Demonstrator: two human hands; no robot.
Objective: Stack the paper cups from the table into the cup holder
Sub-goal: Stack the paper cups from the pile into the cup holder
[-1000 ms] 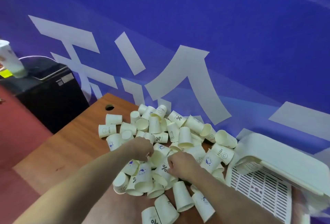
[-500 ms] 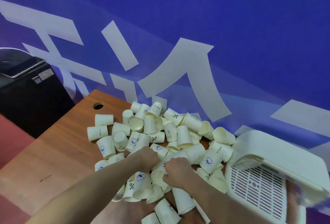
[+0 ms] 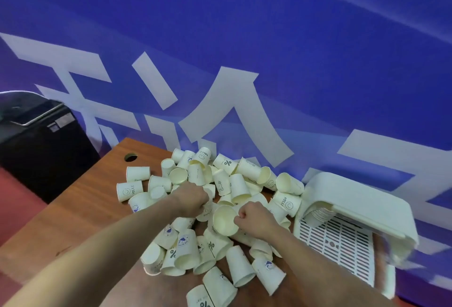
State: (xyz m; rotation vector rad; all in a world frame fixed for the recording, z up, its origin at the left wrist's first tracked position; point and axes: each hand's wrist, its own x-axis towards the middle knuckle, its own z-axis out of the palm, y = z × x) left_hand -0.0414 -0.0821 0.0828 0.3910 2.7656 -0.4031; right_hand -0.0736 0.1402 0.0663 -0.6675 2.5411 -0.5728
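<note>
A heap of cream paper cups [image 3: 241, 188] with blue prints lies tumbled on the wooden table [image 3: 80, 211]. My left hand [image 3: 193, 198] is closed in the middle of the heap, its fingers curled over a cup [image 3: 204, 211] that is mostly hidden beneath it. My right hand [image 3: 254, 218] grips another cup [image 3: 224, 220] by its rim and side, the mouth facing me. The two held cups sit close together. The white plastic cup holder [image 3: 354, 205] stands to the right, with a stack of cups [image 3: 315, 216] lying under its cover above a slotted tray [image 3: 342, 245].
A blue wall with large white lettering [image 3: 227, 116] rises directly behind the table. A black cabinet [image 3: 44, 145] stands off the table's left end on a red floor. A round cable hole [image 3: 130, 156] sits near the table's far left corner.
Both hands stayed in the heap while the view shifted. My right hand lifted a cup and turned its mouth towards me; my left hand closed over a cup beside it.
</note>
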